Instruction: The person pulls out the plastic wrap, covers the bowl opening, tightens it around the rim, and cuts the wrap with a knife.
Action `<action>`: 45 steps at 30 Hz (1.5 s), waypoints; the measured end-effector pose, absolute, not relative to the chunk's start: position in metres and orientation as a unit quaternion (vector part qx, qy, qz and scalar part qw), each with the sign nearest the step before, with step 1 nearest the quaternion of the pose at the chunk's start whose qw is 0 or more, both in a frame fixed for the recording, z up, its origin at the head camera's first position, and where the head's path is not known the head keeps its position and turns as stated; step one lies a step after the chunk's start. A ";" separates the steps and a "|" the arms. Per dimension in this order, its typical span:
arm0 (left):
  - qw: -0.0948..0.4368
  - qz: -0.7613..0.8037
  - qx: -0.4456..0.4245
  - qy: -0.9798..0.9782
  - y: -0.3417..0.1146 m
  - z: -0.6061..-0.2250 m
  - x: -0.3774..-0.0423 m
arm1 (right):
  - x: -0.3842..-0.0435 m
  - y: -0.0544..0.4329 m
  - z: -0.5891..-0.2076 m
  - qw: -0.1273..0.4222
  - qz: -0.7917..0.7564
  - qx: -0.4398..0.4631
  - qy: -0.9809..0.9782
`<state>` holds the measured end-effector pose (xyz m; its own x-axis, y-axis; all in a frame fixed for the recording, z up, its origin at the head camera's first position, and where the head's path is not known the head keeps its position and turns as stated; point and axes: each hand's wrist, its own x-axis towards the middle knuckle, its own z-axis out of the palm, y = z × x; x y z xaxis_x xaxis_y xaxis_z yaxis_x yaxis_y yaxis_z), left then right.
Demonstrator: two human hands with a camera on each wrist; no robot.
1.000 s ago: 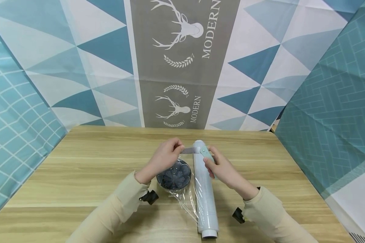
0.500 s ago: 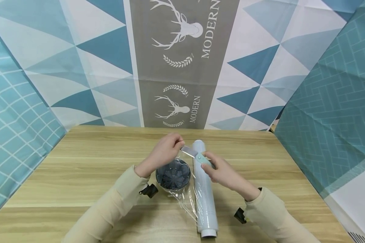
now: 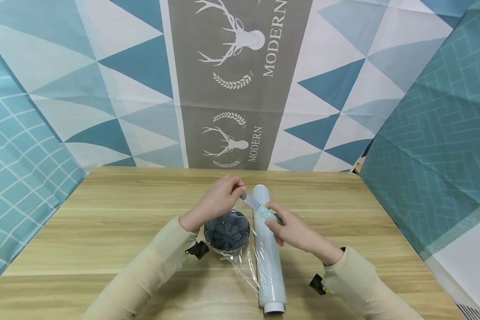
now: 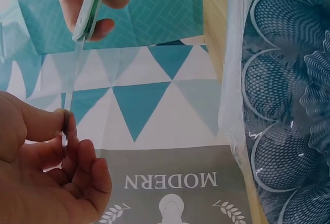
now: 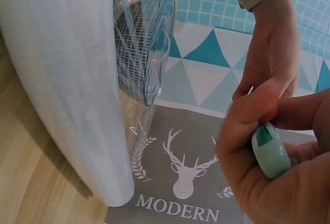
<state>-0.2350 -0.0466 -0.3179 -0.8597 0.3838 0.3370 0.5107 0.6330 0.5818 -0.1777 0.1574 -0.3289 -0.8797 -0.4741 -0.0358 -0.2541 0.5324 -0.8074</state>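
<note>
In the head view, my right hand (image 3: pixel 290 226) grips the mint-green handle (image 3: pixel 267 214) of a folding knife above the upper part of a plastic wrap roll (image 3: pixel 270 258). My left hand (image 3: pixel 218 198) pinches the grey blade (image 3: pixel 252 201) near its tip; the left wrist view shows thumb and fingers on the blade (image 4: pixel 76 74), which stands out in line with the handle. Just below the left hand, a dark blue patterned bowl (image 3: pixel 227 231) sits under clear film (image 3: pixel 240 262) that runs over to the roll. The left forearm and hand partly cover the bowl's left side.
Everything stands on a wooden table (image 3: pixel 124 222). A patterned cloth backdrop (image 3: pixel 232 102) rises behind the table's far edge, with blue tiled sheets (image 3: pixel 436 146) at the sides. Small black wrist cameras (image 3: pixel 198 250) hang below both cuffs.
The knife's blade has swung from an angle to roughly straight with its handle. My right hand has come slightly lower, while my left keeps its pinch on the tip. Bowl and roll stay put.
</note>
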 end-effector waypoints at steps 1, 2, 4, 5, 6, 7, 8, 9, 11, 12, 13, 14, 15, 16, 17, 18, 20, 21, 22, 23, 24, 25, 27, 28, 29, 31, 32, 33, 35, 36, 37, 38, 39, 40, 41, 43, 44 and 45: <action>0.090 -0.352 -0.250 -0.897 -0.046 -0.317 -0.236 | -0.178 0.157 -0.329 0.125 -0.436 -0.209 0.866; 0.087 -0.355 -0.251 -0.896 -0.046 -0.317 -0.238 | -0.179 0.157 -0.329 0.123 -0.439 -0.208 0.866; 0.084 -0.356 -0.252 -0.896 -0.046 -0.317 -0.242 | -0.180 0.157 -0.329 0.117 -0.440 -0.203 0.867; 0.080 -0.358 -0.250 -0.896 -0.045 -0.317 -0.244 | -0.180 0.156 -0.329 0.113 -0.438 -0.199 0.869; 0.077 -0.362 -0.246 -0.896 -0.045 -0.317 -0.246 | -0.181 0.156 -0.329 0.110 -0.437 -0.195 0.871; 0.075 -0.368 -0.242 -0.895 -0.044 -0.317 -0.248 | -0.182 0.155 -0.329 0.108 -0.435 -0.187 0.874; 0.074 -0.374 -0.237 -0.894 -0.044 -0.317 -0.250 | -0.183 0.155 -0.329 0.106 -0.435 -0.178 0.876; 0.073 -0.382 -0.229 -0.892 -0.043 -0.317 -0.252 | -0.185 0.154 -0.329 0.105 -0.438 -0.167 0.877; 0.069 -0.402 -0.211 -0.888 -0.043 -0.317 -0.256 | -0.190 0.153 -0.330 0.105 -0.453 -0.143 0.874; 0.065 -0.409 -0.202 -0.887 -0.043 -0.317 -0.258 | -0.193 0.152 -0.330 0.104 -0.461 -0.133 0.871; 0.062 -0.411 -0.194 -0.889 -0.044 -0.318 -0.261 | -0.196 0.152 -0.331 0.101 -0.469 -0.122 0.869; 0.053 -0.413 -0.184 -0.891 -0.045 -0.319 -0.263 | -0.199 0.151 -0.332 0.099 -0.475 -0.112 0.867; 0.041 -0.411 -0.176 -0.894 -0.046 -0.320 -0.266 | -0.202 0.151 -0.332 0.094 -0.478 -0.103 0.867; 0.028 -0.410 -0.169 -0.896 -0.047 -0.322 -0.268 | -0.205 0.151 -0.333 0.088 -0.479 -0.097 0.868; 0.014 -0.406 -0.165 -0.899 -0.047 -0.323 -0.270 | -0.208 0.150 -0.333 0.084 -0.477 -0.092 0.870; 0.000 -0.401 -0.158 -0.902 -0.048 -0.326 -0.272 | -0.210 0.150 -0.334 0.078 -0.469 -0.085 0.875; -0.026 -0.389 -0.149 -0.909 -0.048 -0.332 -0.277 | -0.214 0.149 -0.334 0.067 -0.447 -0.074 0.889; -0.038 -0.383 -0.148 -0.911 -0.047 -0.335 -0.280 | -0.216 0.149 -0.335 0.059 -0.436 -0.070 0.895; -0.051 -0.378 -0.149 -0.912 -0.047 -0.338 -0.282 | -0.218 0.149 -0.335 0.052 -0.426 -0.068 0.900; -0.061 -0.369 -0.149 -0.915 -0.046 -0.340 -0.285 | -0.220 0.148 -0.336 0.045 -0.416 -0.065 0.906; -0.072 -0.366 -0.146 -0.916 -0.045 -0.344 -0.288 | -0.222 0.147 -0.336 0.037 -0.404 -0.064 0.912; -0.084 -0.364 -0.145 -0.916 -0.045 -0.346 -0.289 | -0.224 0.146 -0.337 0.029 -0.396 -0.062 0.916; -0.114 -0.353 -0.141 -0.918 -0.044 -0.350 -0.291 | -0.227 0.144 -0.339 0.013 -0.382 -0.059 0.922; -0.131 -0.346 -0.136 -0.919 -0.043 -0.352 -0.292 | -0.228 0.143 -0.340 0.009 -0.377 -0.060 0.924; -0.148 -0.341 -0.130 -0.919 -0.043 -0.354 -0.292 | -0.230 0.141 -0.341 0.006 -0.373 -0.060 0.926; -0.179 -0.333 -0.128 -0.917 -0.040 -0.357 -0.292 | -0.231 0.138 -0.342 0.003 -0.367 -0.061 0.928; -0.193 -0.328 -0.132 -0.916 -0.039 -0.359 -0.292 | -0.232 0.137 -0.343 0.003 -0.367 -0.060 0.928; -0.204 -0.324 -0.137 -0.914 -0.038 -0.360 -0.292 | -0.232 0.135 -0.344 0.004 -0.366 -0.062 0.929; -0.219 -0.324 -0.144 -0.909 -0.035 -0.363 -0.293 | -0.234 0.132 -0.345 0.005 -0.364 -0.063 0.929; -0.222 -0.321 -0.149 -0.908 -0.034 -0.364 -0.293 | -0.235 0.131 -0.346 0.005 -0.361 -0.065 0.930; -0.227 -0.318 -0.152 -0.908 -0.033 -0.365 -0.293 | -0.236 0.130 -0.347 0.003 -0.356 -0.066 0.932; -0.228 -0.313 -0.155 -0.909 -0.032 -0.365 -0.293 | -0.237 0.129 -0.348 -0.002 -0.348 -0.068 0.935; -0.227 -0.308 -0.153 -0.911 -0.030 -0.365 -0.293 | -0.238 0.128 -0.350 -0.007 -0.340 -0.073 0.938; -0.227 -0.304 -0.150 -0.913 -0.029 -0.365 -0.293 | -0.238 0.127 -0.351 -0.010 -0.333 -0.077 0.940; -0.227 -0.297 -0.144 -0.916 -0.028 -0.367 -0.295 | -0.239 0.127 -0.353 -0.013 -0.327 -0.082 0.941; -0.206 -0.282 -0.144 -0.926 -0.026 -0.372 -0.299 | -0.239 0.125 -0.355 -0.017 -0.318 -0.093 0.943; -0.191 -0.277 -0.145 -0.930 -0.026 -0.373 -0.299 | -0.239 0.125 -0.356 -0.017 -0.314 -0.098 0.944; -0.177 -0.272 -0.153 -0.933 -0.026 -0.388 -0.312 | -0.239 0.124 -0.357 -0.015 -0.312 -0.103 0.944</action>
<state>-0.3122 -0.0262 -0.3882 -0.8900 0.3827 -0.2478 0.1899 0.8053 0.5616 -0.2391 0.1245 -0.3569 -0.9783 -0.1853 0.0931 -0.2043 0.7838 -0.5865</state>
